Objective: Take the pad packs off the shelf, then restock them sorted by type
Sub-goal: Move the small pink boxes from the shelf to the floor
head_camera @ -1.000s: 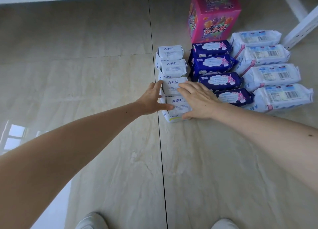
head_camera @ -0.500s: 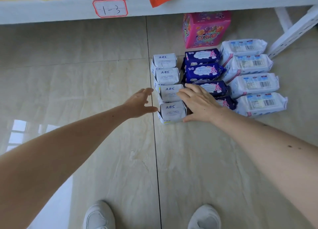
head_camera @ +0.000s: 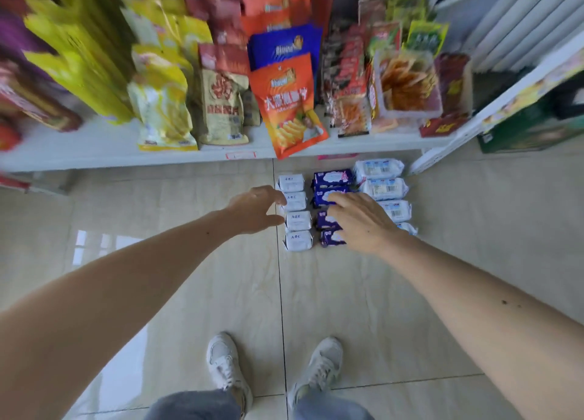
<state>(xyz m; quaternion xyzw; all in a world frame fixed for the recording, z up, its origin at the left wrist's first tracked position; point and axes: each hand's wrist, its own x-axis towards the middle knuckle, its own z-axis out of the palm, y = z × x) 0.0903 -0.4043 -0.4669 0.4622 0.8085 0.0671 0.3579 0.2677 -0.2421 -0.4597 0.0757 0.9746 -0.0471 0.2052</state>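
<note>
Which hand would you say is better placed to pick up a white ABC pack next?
Left. The left hand hangs open right beside the column of white ABC packs, its fingers reaching the second pack. The right hand is spread over the dark blue packs, one column further away.

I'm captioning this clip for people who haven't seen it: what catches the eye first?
Three tidy rows of pad packs on the floor tiles: white ABC packs at left, dark purple packs in the middle, pale blue-labelled packs at right. The left hand and right hand hover open over them, below a shelf crowded with bright snack bags.
</note>
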